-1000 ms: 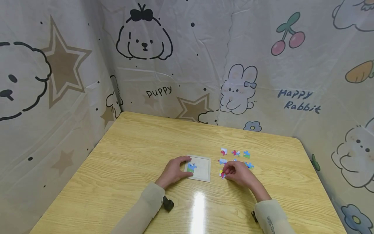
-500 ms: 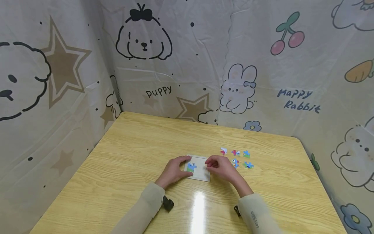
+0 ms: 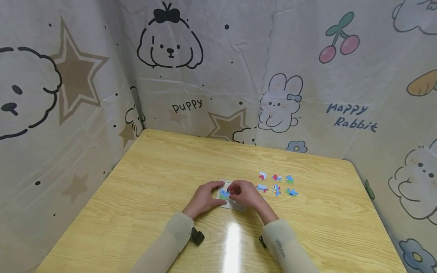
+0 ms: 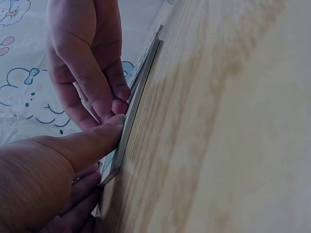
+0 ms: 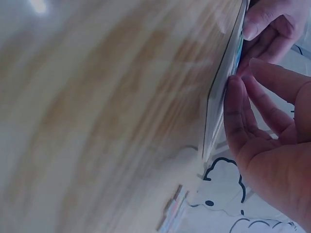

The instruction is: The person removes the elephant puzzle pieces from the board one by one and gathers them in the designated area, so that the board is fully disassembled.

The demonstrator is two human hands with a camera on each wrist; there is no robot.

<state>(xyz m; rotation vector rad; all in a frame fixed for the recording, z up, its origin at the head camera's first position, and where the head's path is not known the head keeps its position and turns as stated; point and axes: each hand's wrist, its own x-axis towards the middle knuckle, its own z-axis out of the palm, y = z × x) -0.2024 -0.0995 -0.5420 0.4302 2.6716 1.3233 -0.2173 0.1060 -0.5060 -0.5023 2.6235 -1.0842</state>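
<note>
A small pale puzzle tray (image 3: 236, 206) lies on the table, with blue and green puzzle pieces (image 3: 223, 195) at its left side. My left hand (image 3: 204, 198) grips the tray's left end, thumb on the near edge and fingers at the far one. Over the tray, my right hand (image 3: 246, 194) has thumb and fingers drawn together right beside the placed pieces, pinching a puzzle piece that the fingers mostly hide. In the right wrist view the fingertips (image 5: 234, 83) are right at the tray's surface. The left wrist view shows the left thumb (image 4: 109, 130) against the tray's edge.
Several loose puzzle pieces (image 3: 276, 189) lie in rows on the wooden table (image 3: 164, 167), right of the tray. Part of one more shows behind the right wrist. A printed cloth (image 3: 211, 68) hangs around the table's back and sides.
My right hand has moved left from the loose pieces, over the tray's right edge, to the pieces inside it. My left hand has stayed at the tray.
</note>
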